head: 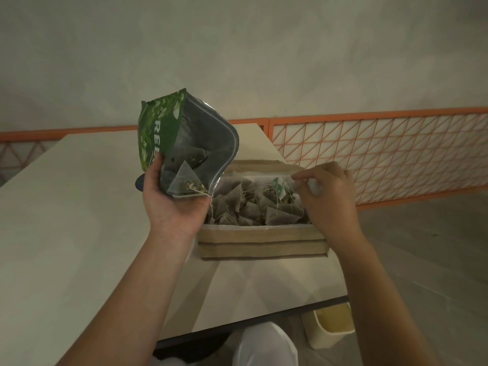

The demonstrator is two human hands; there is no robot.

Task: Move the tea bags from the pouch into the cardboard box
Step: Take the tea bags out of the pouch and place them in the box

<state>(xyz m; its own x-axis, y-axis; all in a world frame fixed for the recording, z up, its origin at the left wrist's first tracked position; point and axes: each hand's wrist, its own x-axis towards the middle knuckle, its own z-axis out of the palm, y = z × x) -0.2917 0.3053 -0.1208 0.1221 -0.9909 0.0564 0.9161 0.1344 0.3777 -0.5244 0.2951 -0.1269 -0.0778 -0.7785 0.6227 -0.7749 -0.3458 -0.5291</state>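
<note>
- Gripping the green pouch point(169, 133) from below, the left hand point(173, 204) had its fingers curled round the lower end, thumb lying along the printed side, and held it tilted with the open mouth turned toward the camera and the box.
- Inside the pouch's silvery lining a few pyramid tea bags point(186, 180) showed, the nearest one lying right at the lip just above the left palm.
- The right hand point(328, 199) hung over the right end of the cardboard box point(261, 240), fingers bent, thumb and forefinger brought close together near a thread — whether they actually pinched it could not be told.
- A green-and-white tag point(279, 186) sat just left of those fingertips, with thin strings trailing down to the heap below.
- The box stood on the table point(66, 233) between the two hands, its flaps folded outward, lined with white paper and filled with a pile of grey pyramid bags point(253, 207).
- The pouch's lower corner hovered just beside the box's left rim.
- Past the table's far edge ran an orange mesh railing point(383, 154) under a pale wall.
- Below the table's near edge a small pale bin point(330, 328) stood on the floor, beside the person's white-clad knee point(264, 344).
</note>
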